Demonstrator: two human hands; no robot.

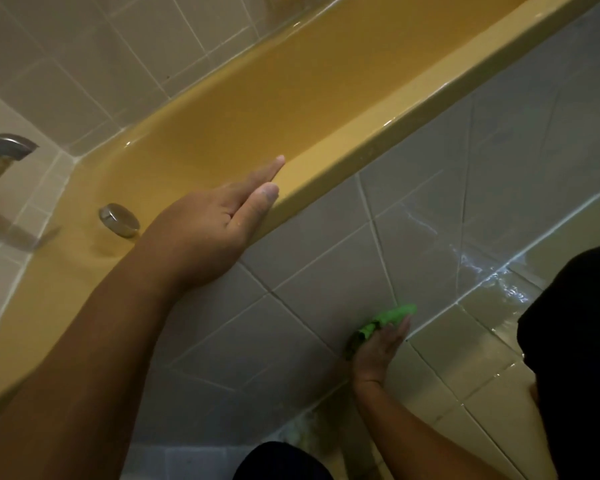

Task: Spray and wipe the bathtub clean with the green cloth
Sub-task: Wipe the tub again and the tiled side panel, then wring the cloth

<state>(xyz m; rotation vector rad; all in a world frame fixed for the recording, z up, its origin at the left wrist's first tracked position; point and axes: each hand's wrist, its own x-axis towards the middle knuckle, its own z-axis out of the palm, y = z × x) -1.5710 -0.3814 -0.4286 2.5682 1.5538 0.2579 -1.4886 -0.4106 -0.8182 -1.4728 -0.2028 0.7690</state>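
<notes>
**Cloth low on the tub's tiled front, not in the basin**

Head view:
- Left hand [219, 220] lies flat on the tub [413, 109] rim, mid-left of frame. Fingers straight and together, thumb alongside, gripping nothing. It looks like a brace.
- Right hand [378, 348], lower centre-right, presses the cloth [388, 318] onto the panel [309, 278] below the rim, close to where the panel meets the floor [465, 358]. Fingers are extended over the cloth rather than curled. Thumb is hidden, so I can't rule out a pinch underneath.
- Cloth is bunched into a short roll that sticks out past the fingertips. Its long axis runs lower left to upper right, in line with the fingers.
- Wet streaks [482, 268] on the tiles to the right of the cloth, along the panel/floor joint.
- Spout [4, 150] at the far left, chrome knob [120, 220] on the tub end wall just left of the left wrist.
- Dark clothing [575, 341] fills the lower right. No spray bottle in frame.

Key relation: the basin is up and left of the cloth hand, with the rim between them. Left hand is nearer the basin, but the right has the cloth. My guess is the streaks are the closer target, a short sweep right roughly along the cloth's axis. The basin would need a lift over the rim.
</notes>
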